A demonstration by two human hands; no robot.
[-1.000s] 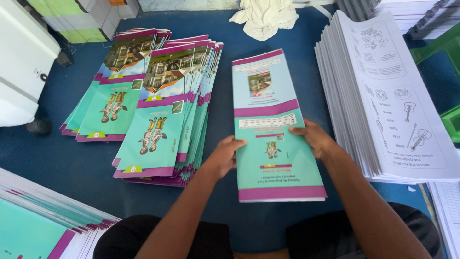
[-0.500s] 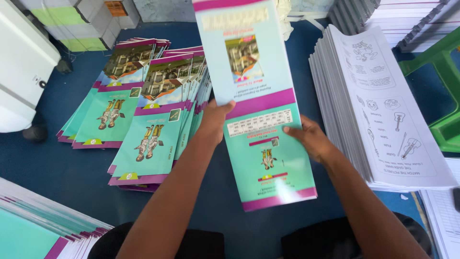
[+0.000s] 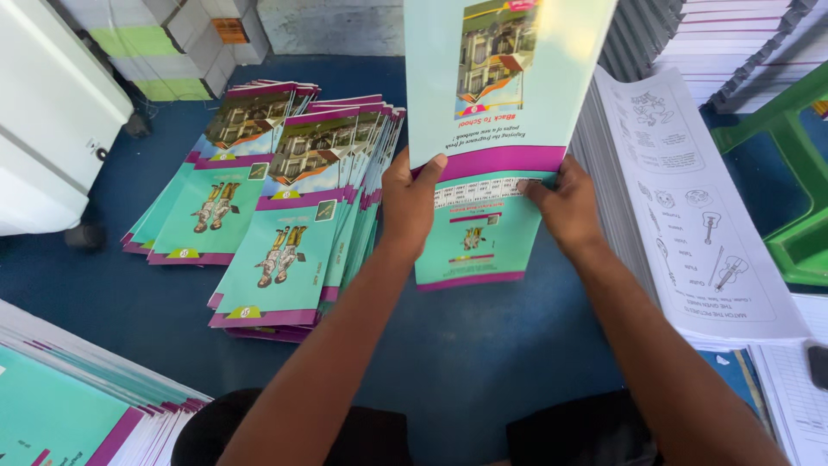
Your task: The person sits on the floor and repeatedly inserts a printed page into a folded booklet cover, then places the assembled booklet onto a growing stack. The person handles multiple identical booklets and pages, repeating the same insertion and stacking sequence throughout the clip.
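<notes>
Left hand (image 3: 412, 200) and right hand (image 3: 562, 207) pinching a teal cover sheet (image 3: 500, 78) by its purple band, lifted up, long side pointing away (print upside down), maybe folding, above blue floor (image 3: 466, 345), cover stacks (image 3: 293, 224) beside.

Both hands, left (image 3: 412, 203) and right (image 3: 562, 205), gripping a raised teal booklet cover (image 3: 504, 78) over blue floor (image 3: 466, 345).

stacked cardboard boxes (image 3: 185, 39) with grey sides, a green band and one orange rectangular label (image 3: 231, 30) stand at the top left.
</notes>
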